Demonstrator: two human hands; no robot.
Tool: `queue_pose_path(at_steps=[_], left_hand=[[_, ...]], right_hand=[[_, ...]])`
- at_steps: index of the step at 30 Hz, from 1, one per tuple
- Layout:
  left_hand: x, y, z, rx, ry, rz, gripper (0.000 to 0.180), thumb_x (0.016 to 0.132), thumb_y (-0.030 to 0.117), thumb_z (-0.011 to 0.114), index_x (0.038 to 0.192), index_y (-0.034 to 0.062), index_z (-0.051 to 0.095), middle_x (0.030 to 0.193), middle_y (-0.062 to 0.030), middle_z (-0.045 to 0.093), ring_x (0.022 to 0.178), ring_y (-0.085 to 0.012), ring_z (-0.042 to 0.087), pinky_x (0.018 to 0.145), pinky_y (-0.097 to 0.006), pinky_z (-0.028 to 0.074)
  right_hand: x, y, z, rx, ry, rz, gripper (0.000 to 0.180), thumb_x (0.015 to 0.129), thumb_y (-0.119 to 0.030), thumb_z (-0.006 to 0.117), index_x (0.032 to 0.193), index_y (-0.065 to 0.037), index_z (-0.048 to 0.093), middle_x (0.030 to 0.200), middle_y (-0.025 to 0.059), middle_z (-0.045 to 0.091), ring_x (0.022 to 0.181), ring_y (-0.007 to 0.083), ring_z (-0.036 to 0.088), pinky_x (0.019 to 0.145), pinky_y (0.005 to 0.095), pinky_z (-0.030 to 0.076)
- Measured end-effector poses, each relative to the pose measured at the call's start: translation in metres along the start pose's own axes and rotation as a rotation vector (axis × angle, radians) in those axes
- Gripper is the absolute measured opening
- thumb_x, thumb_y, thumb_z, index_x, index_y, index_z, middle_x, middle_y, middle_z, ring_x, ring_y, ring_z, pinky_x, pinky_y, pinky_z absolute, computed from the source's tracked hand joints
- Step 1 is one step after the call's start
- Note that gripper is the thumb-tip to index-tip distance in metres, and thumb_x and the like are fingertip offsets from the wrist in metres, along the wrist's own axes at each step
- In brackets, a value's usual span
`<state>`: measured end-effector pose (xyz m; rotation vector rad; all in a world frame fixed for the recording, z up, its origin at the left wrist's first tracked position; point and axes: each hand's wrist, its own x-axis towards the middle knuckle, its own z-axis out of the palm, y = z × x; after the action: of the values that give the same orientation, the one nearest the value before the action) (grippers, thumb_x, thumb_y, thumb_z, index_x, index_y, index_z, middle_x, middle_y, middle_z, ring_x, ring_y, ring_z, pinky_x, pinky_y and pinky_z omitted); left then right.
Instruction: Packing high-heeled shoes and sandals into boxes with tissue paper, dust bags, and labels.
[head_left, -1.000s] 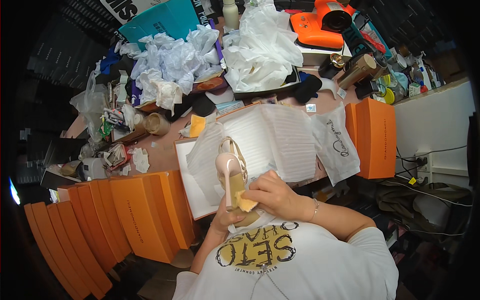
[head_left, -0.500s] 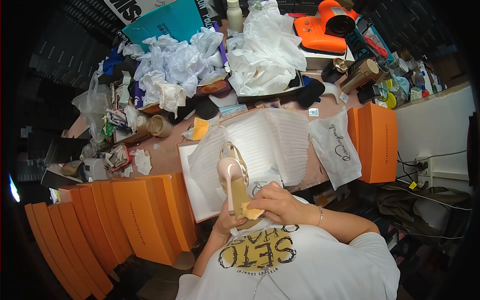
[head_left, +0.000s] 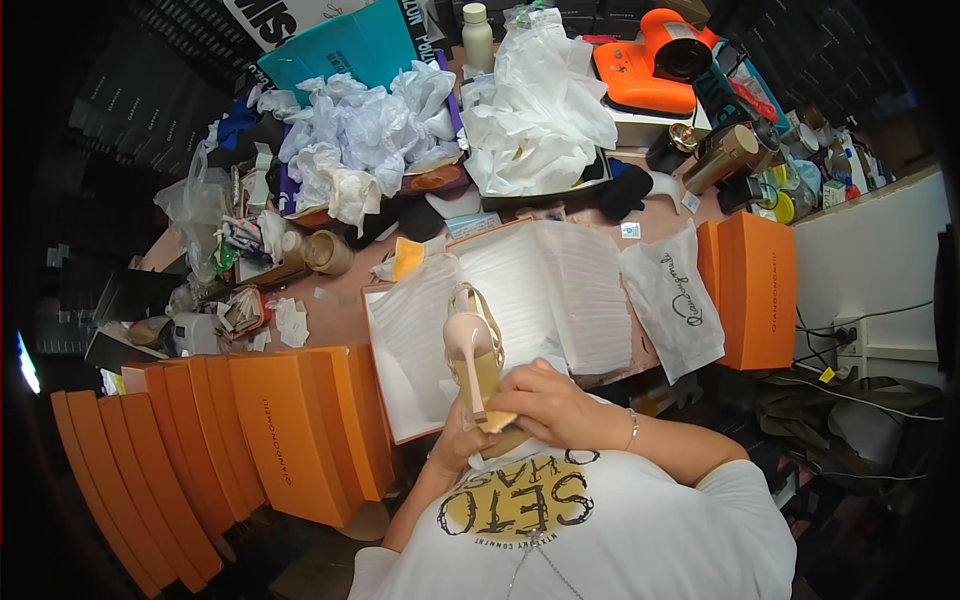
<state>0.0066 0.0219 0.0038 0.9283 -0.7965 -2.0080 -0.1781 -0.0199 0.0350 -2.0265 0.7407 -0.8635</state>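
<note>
I hold a pale pink high-heeled sandal (head_left: 470,340) sole up, close to my chest. My left hand (head_left: 455,440) grips it from below at the toe end. My right hand (head_left: 555,405) presses a small tan pad (head_left: 497,420) against the sole near the thin heel. Behind the shoe lies an open orange shoe box (head_left: 385,395) lined with white tissue paper (head_left: 560,290). A white dust bag (head_left: 672,295) with script lettering lies to the right of the box.
Several orange shoe boxes (head_left: 280,430) stand in a row at my left, another orange box (head_left: 755,290) at the right. Crumpled white paper (head_left: 360,130), a teal box (head_left: 350,45), a white bottle (head_left: 478,35) and an orange device (head_left: 650,65) crowd the far side of the table.
The shoe and both hands have drawn a little nearer to my chest. My right hand has shifted along the sole with the pad.
</note>
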Motion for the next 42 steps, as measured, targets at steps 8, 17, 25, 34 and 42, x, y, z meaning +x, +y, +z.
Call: queue_pose_path(at_steps=[8,17,25,34,42], left_hand=[[0.002,0.003,-0.001,-0.087,0.064,-0.142,0.077,0.067,0.023,0.071,0.131,-0.0004,0.037,0.118,-0.0095,0.053,0.112,-0.0183,0.053,0.096,-0.031,0.044],[0.002,0.007,0.003,-0.012,0.118,0.046,0.061,0.066,0.025,0.069,0.118,-0.0002,0.047,0.105,-0.0136,0.058,0.099,-0.0205,0.058,0.089,-0.034,0.047],[0.005,0.009,0.0,-0.052,0.095,0.041,0.059,0.065,0.026,0.068,0.114,-0.0005,0.05,0.103,-0.0126,0.058,0.098,-0.0202,0.058,0.088,-0.032,0.046],[0.002,-0.001,-0.022,-0.097,-0.067,0.03,0.064,0.066,0.02,0.075,0.121,0.0022,0.048,0.109,-0.0086,0.058,0.102,-0.0179,0.058,0.095,-0.033,0.044],[0.004,0.002,-0.006,-0.112,-0.043,-0.052,0.079,0.066,0.025,0.072,0.134,0.0021,0.039,0.119,-0.0076,0.053,0.111,-0.0183,0.055,0.096,-0.031,0.045]], right_hand=[[0.019,-0.006,-0.012,-0.076,-0.239,0.133,0.026,0.076,-0.005,0.064,0.103,-0.007,0.064,0.094,0.0048,0.057,0.079,0.0203,0.053,0.072,0.0337,0.038],[0.002,0.023,-0.061,0.458,0.185,0.524,0.012,0.087,-0.002,0.061,0.097,0.002,0.066,0.086,0.0022,0.056,0.076,0.0087,0.053,0.063,0.0221,0.042],[-0.015,0.022,-0.044,0.288,0.122,0.519,0.015,0.083,0.0,0.063,0.098,0.0,0.067,0.086,0.0043,0.057,0.064,0.0085,0.053,0.054,0.0217,0.041],[0.004,-0.011,-0.024,-0.166,-0.056,-0.133,0.038,0.069,-0.008,0.07,0.107,-0.006,0.065,0.087,0.0037,0.057,0.074,0.0179,0.054,0.065,0.0297,0.042],[0.027,0.014,-0.011,-0.314,0.022,-0.193,0.034,0.067,-0.007,0.069,0.101,-0.006,0.064,0.091,0.0039,0.056,0.075,0.0197,0.052,0.069,0.0316,0.039]])
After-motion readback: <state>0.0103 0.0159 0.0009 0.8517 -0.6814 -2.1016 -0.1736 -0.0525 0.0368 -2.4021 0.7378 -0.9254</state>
